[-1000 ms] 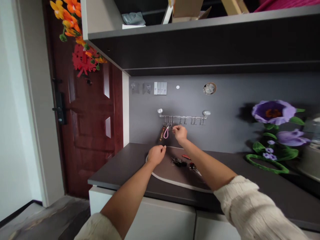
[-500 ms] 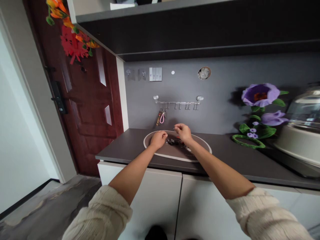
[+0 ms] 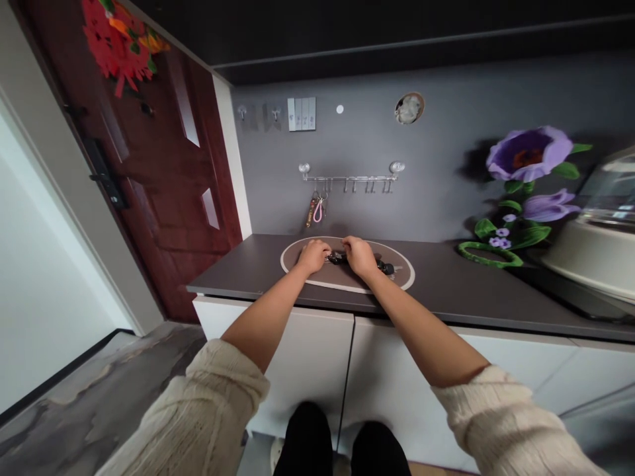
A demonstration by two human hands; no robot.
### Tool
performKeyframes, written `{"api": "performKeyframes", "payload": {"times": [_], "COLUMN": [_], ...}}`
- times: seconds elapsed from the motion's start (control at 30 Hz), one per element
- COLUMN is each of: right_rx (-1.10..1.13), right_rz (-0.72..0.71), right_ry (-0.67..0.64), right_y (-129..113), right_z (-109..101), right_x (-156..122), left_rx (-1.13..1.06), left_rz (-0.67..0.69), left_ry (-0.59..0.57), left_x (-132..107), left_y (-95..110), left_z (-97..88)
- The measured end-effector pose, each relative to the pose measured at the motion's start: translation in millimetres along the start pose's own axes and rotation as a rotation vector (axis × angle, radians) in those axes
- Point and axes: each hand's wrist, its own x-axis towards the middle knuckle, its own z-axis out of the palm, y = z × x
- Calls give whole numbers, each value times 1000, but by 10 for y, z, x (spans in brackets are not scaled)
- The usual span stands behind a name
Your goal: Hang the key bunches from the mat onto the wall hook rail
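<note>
Dark red door beside a grey wall, white cabinets below, mottled grey floor

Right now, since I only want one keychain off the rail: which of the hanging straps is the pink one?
The right-hand one, a pink loop strap, hanging from the metal hook rail. Just left of it hangs a darker brown-orange strap.

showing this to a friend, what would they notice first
The large purple flower on the grey wall, at right, grabs the eye first. At left stands a dark red door with a red paper ornament. Mid-frame, the left hand and right hand meet over dark keys on an oval mat.
</note>
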Motion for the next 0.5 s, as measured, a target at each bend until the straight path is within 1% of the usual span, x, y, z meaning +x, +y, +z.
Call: {"api": "performKeyframes", "payload": {"times": [0.2, 0.37, 0.5], "right_rx": [-88, -86, -83], "right_rz": [-16, -33, -29], "right_ry": [-50, -63, -66], "right_y": [-11, -36, -57], "right_z": [23, 25, 22], "right_x": [-19, -33, -37], "left_rx": [-12, -22, -20], "left_rz": [15, 28, 9], "left_ry": [46, 106, 145], "left_x": [-3, -12, -23], "left_y": [3, -5, 6], "left_z": [-9, -11, -30]}}
